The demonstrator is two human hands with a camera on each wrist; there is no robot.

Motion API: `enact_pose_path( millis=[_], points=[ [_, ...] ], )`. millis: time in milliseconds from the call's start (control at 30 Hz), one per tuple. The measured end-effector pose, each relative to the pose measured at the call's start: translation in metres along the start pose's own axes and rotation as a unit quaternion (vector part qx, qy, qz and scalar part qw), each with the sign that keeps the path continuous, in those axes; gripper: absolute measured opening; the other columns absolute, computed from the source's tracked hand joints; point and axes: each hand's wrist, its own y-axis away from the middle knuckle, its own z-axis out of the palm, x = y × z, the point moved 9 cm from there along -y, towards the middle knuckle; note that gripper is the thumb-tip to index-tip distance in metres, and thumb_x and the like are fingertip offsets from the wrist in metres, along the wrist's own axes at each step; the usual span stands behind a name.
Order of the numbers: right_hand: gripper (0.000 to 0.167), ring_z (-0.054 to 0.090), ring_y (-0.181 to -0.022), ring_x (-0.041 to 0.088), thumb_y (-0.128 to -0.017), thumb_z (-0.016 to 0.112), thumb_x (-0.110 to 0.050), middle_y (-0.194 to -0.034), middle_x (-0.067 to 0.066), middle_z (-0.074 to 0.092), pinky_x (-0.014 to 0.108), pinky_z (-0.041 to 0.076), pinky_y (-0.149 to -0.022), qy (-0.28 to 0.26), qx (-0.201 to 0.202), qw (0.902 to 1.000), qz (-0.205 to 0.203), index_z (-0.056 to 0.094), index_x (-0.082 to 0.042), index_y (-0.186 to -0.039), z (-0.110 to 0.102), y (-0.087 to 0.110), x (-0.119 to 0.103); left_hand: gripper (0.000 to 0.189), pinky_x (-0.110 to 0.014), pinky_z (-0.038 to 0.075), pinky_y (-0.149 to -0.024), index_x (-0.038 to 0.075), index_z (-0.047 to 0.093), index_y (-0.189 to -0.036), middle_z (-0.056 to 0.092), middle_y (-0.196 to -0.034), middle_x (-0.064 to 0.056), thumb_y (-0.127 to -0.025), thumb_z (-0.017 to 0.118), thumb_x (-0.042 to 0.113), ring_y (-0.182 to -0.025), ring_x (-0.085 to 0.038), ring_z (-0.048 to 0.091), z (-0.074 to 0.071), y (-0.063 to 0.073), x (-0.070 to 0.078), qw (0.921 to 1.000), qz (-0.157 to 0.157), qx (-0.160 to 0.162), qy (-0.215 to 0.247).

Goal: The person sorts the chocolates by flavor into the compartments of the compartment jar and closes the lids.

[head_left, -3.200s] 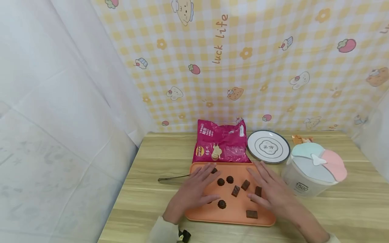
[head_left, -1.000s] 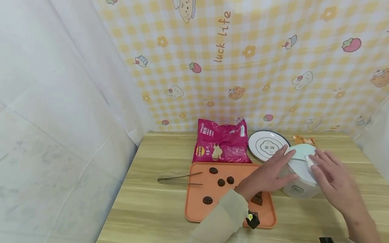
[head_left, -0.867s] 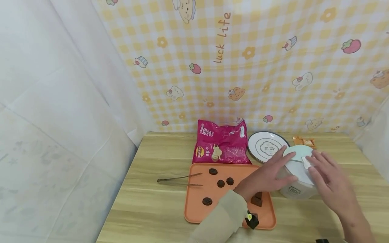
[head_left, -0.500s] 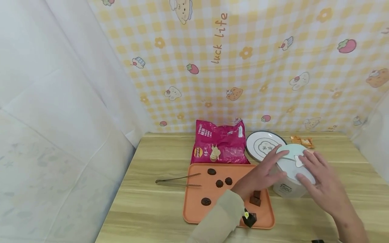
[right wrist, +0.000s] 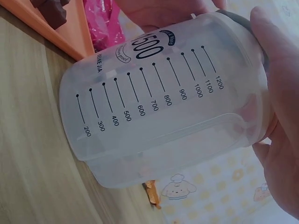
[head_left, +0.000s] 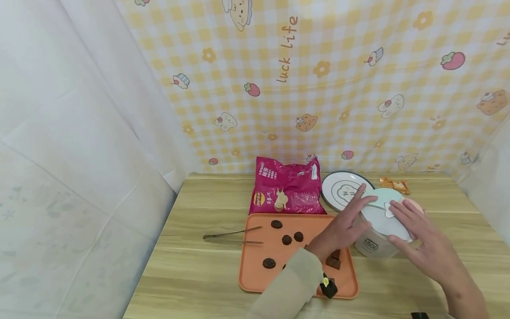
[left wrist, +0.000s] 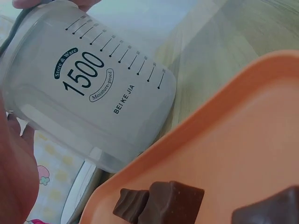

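Observation:
A clear plastic storage container (head_left: 372, 248) marked 1500 stands on the table at the right. Its round lid (head_left: 384, 221) has pale green, grey and pink sections and a small white piece at the centre. My left hand (head_left: 342, 228) grips the left side near the rim, thumb toward the front. From the right, my right hand (head_left: 426, 248) holds the lid's edge, with fingers over the top covering much of the pink section. In the left wrist view, the container body (left wrist: 93, 102) comes right up to the rim of an orange tray (left wrist: 224, 100).
The tray carries several dark chocolates (head_left: 269, 263), some hidden behind the left sleeve. Metal tongs (head_left: 225, 235) lie across its left edge. Behind are a magenta chip bag (head_left: 288, 184), a white plate (head_left: 332, 188) partly covered by my left hand, and orange wrapped candies (head_left: 394, 184).
Earlier both hands were spread over the tray. They then moved right to the container, which has since shifted a little left toward the tray along with both hands.

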Motion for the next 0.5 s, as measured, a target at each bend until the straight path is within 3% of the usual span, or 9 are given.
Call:
enact_pose_path(
  millis=[133,333,500],
  points=[
    [0.068,0.028,-0.151,0.017,-0.085,0.083,-0.027,-0.154,0.002,0.05,0.057,0.006,-0.121,-0.017,0.014,0.9996,-0.017,0.06,-0.002,-0.143,0.001,0.0006,0.0009,0.06,-0.047,0.028,-0.117,0.017,0.028,-0.16,-0.008,-0.172,0.003,-0.103,0.028,0.038,-0.155,-0.019,0.003,0.0002,-0.0005,0.0012,0.9999,0.01,0.003,-0.013],
    [0.049,0.029,-0.151,0.018,-0.104,0.062,-0.031,-0.154,0.002,0.05,0.054,0.006,-0.121,-0.02,0.025,0.9993,-0.018,0.059,-0.001,-0.143,-0.0022,-0.0014,-0.0012,0.058,-0.045,0.028,-0.117,0.018,0.02,-0.161,-0.008,-0.171,0.004,-0.107,0.027,0.04,-0.155,-0.017,0.003,0.0021,-0.0011,0.0033,0.9994,0.008,-0.022,-0.025],
    [0.042,0.032,-0.149,0.015,-0.108,0.055,-0.028,-0.152,0.0,0.052,0.06,0.007,-0.119,-0.035,0.05,0.9981,-0.003,0.062,-0.002,-0.14,-0.0021,-0.0022,-0.0013,0.049,-0.042,0.026,-0.118,0.015,0.025,-0.156,0.0,-0.171,0.0,-0.111,0.022,0.033,-0.155,-0.018,0.008,-0.0014,-0.0023,0.0068,0.9987,0.017,-0.001,-0.047]
  ],
)
